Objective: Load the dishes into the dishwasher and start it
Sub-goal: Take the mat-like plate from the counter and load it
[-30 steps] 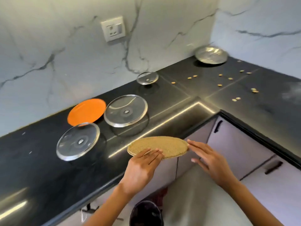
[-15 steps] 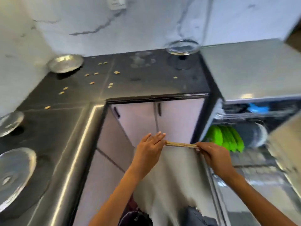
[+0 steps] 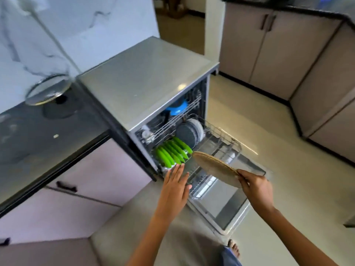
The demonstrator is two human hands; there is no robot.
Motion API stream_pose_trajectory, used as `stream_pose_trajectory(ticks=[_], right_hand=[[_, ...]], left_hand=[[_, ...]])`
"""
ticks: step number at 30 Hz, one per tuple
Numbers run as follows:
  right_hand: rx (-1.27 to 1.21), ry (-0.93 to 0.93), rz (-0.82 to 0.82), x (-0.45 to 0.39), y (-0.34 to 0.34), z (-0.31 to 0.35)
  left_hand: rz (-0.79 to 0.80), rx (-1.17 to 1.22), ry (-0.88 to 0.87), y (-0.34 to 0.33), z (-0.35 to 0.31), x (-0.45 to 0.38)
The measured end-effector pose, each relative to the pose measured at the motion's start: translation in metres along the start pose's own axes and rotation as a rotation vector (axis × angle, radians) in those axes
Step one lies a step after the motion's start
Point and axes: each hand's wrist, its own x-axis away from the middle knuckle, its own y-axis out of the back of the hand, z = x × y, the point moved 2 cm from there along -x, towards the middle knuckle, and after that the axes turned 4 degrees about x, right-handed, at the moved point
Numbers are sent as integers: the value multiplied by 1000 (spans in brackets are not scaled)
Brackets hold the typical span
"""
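Observation:
The dishwasher [image 3: 146,81] stands open, its door [image 3: 224,208] folded down and its lower rack [image 3: 226,143] pulled out. In the rack stand several green plates [image 3: 172,153] and grey plates [image 3: 189,134]; a blue dish [image 3: 177,108] sits in the upper rack. My right hand [image 3: 255,189] grips a round speckled tan plate [image 3: 213,167] by its near edge, tilted over the rack's front. My left hand [image 3: 175,184] hovers flat with straight fingers beside the green plates, holding nothing.
A glass lid [image 3: 47,89] lies on the black counter [image 3: 38,135] left of the dishwasher. Pale cabinets [image 3: 76,198] run under the counter, more cabinets [image 3: 278,47] stand across the floor at right. My foot [image 3: 233,248] is near the door's corner.
I turned from the counter corner to the dishwasher. My left hand let go of the tan plate; my right hand alone carried it over the lower rack.

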Motion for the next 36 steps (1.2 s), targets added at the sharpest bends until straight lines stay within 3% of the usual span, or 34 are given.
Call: stream_pose_trajectory(ticks=[9, 18, 22, 30, 36], right_hand=[[-12, -197, -60, -64, -45, -101], [-42, -427, -134, -128, -187, -177], [-104, -437, -147, -161, -250, -199], [-198, -485, -110, -243, -341, -219], [-244, -498, -50, -297, -381, -226]], left_hand=[[161, -30, -64, -99, -33, -122], [269, -106, -113, -246, 35, -262], [339, -121, -167, -298, 73, -333], [547, -548, -125, -342, 146, -462], [731, -684, -114, -362, 186, -520]])
